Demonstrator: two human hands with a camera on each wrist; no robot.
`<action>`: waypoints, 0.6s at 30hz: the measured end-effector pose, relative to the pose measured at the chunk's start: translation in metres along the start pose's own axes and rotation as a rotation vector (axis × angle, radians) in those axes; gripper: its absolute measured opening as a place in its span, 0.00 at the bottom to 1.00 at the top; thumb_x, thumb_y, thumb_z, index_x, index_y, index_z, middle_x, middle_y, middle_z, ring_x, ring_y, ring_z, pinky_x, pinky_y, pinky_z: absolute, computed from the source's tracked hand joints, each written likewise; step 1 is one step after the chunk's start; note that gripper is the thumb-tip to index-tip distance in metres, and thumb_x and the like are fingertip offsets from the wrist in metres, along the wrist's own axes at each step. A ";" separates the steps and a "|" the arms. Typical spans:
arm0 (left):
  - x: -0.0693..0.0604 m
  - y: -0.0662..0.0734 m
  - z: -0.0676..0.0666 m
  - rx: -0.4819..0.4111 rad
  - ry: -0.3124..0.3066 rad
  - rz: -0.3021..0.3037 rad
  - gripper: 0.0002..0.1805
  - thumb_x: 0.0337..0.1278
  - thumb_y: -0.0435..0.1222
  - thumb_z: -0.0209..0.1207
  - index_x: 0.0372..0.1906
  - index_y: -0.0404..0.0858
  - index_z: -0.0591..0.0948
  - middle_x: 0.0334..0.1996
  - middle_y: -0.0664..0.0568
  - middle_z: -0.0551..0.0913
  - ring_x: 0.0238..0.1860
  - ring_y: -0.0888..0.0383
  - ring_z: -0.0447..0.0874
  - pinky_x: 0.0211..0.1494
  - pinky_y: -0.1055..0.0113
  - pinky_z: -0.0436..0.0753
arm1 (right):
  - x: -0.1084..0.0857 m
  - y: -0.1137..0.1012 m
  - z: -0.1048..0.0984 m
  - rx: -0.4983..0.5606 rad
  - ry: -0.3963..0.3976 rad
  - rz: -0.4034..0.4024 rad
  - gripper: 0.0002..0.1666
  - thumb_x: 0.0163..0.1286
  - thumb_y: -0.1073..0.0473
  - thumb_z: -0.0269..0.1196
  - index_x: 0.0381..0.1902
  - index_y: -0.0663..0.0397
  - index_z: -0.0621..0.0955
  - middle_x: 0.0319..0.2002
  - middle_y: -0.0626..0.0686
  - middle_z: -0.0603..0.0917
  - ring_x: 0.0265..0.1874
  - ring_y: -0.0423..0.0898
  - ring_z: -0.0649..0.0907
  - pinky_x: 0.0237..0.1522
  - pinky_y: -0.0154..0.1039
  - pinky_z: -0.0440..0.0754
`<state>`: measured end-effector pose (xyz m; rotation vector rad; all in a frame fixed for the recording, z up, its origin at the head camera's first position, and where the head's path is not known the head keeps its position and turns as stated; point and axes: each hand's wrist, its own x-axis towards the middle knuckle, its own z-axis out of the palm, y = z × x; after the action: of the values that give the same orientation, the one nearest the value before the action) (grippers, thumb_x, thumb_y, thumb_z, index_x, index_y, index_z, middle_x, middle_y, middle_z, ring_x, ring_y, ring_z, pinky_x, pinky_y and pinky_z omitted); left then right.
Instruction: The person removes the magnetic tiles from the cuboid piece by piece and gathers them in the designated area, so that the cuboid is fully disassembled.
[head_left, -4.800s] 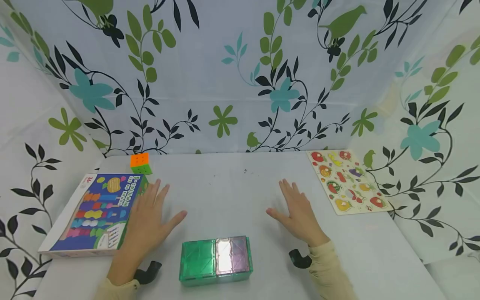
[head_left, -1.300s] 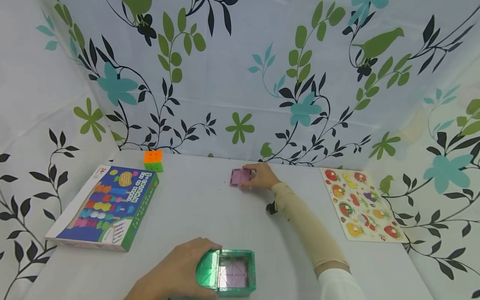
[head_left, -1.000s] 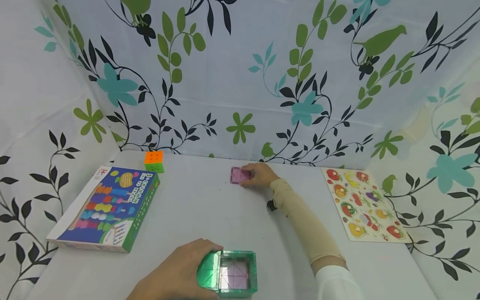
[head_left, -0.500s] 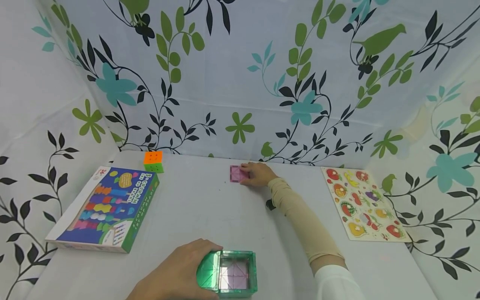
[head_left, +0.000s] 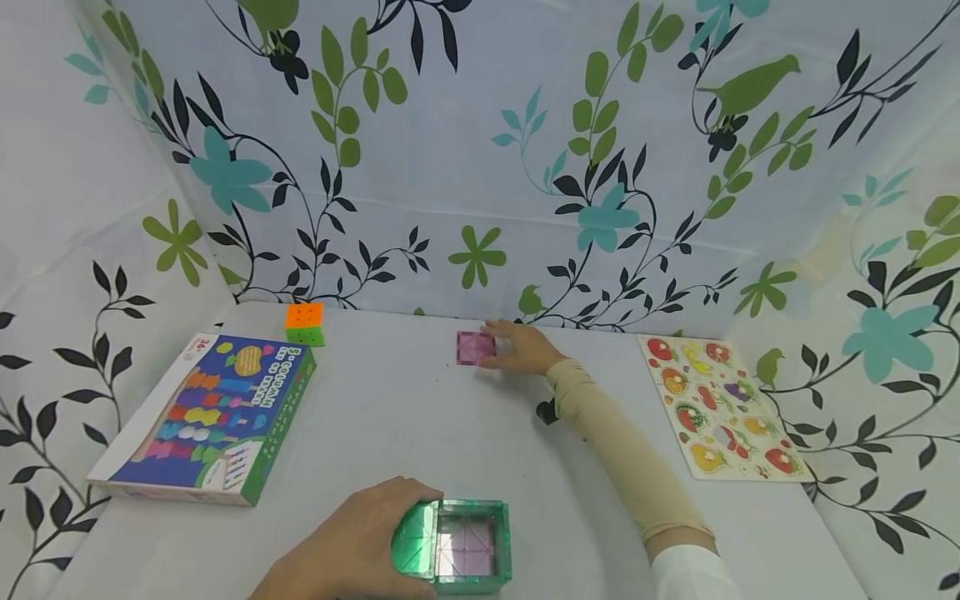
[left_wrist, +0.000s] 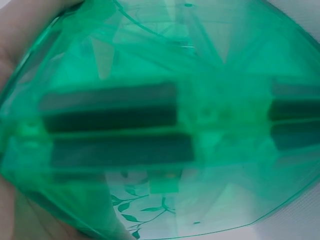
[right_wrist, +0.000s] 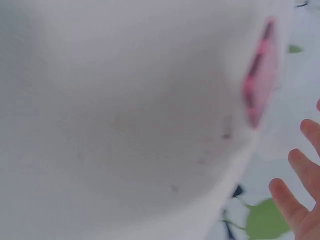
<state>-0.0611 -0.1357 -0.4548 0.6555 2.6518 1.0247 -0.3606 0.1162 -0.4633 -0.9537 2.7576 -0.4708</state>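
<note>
In the head view, the left hand [head_left: 356,546] grips the left end of a clear green box [head_left: 504,546], thumb and fingers on opposite sides. The box's right half shows a recess with purple squares at its bottom. Translucent green walls [left_wrist: 225,65] fill the left wrist view, with part of the hand [left_wrist: 20,25] at its left edge. Far back lies a small purple-pink square tile [head_left: 470,347]. Beside its right edge is the right hand [head_left: 522,348], fingers loosely spread. The right wrist view shows these fingers [right_wrist: 302,180] apart from the pink tile [right_wrist: 261,80].
On the white table [head_left: 390,417], a blue boxed toy [head_left: 217,417] lies at the left with an orange and green cube [head_left: 304,325] behind it. A fruit-picture board [head_left: 720,408] lies at the right. Leaf-patterned cloth [head_left: 420,167] hangs behind.
A purple tile has left the box top for the table's back. The right hand's fingers have spread and let go of it. The left hand has moved onto the box and keeps its grip.
</note>
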 end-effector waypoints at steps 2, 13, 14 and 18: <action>0.000 0.000 0.000 0.008 0.001 -0.002 0.47 0.34 0.66 0.76 0.64 0.53 0.77 0.54 0.68 0.81 0.48 0.69 0.76 0.52 0.68 0.85 | -0.013 -0.008 -0.008 0.053 0.021 -0.008 0.46 0.65 0.34 0.68 0.76 0.44 0.71 0.78 0.51 0.67 0.79 0.56 0.64 0.80 0.61 0.60; 0.002 0.000 0.000 0.066 0.012 -0.015 0.46 0.34 0.65 0.76 0.63 0.52 0.78 0.53 0.68 0.81 0.48 0.68 0.77 0.52 0.65 0.85 | -0.115 -0.052 -0.011 0.172 0.084 -0.196 0.48 0.60 0.38 0.75 0.75 0.44 0.72 0.74 0.51 0.73 0.76 0.51 0.70 0.77 0.56 0.68; 0.002 0.000 0.000 0.067 0.011 -0.016 0.46 0.35 0.65 0.76 0.63 0.52 0.78 0.53 0.69 0.81 0.48 0.68 0.77 0.52 0.65 0.85 | -0.127 -0.055 -0.007 0.186 0.091 -0.220 0.48 0.59 0.39 0.75 0.74 0.45 0.72 0.74 0.51 0.74 0.75 0.51 0.72 0.76 0.56 0.69; 0.001 0.001 0.003 0.072 0.027 -0.005 0.46 0.35 0.66 0.75 0.63 0.53 0.78 0.53 0.69 0.81 0.47 0.70 0.76 0.51 0.65 0.85 | -0.171 -0.066 0.015 0.272 0.100 -0.287 0.47 0.57 0.41 0.77 0.73 0.44 0.73 0.71 0.50 0.78 0.71 0.49 0.77 0.73 0.52 0.75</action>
<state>-0.0610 -0.1331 -0.4563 0.6538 2.7239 0.9470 -0.1862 0.1713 -0.4420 -1.2871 2.5556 -0.9345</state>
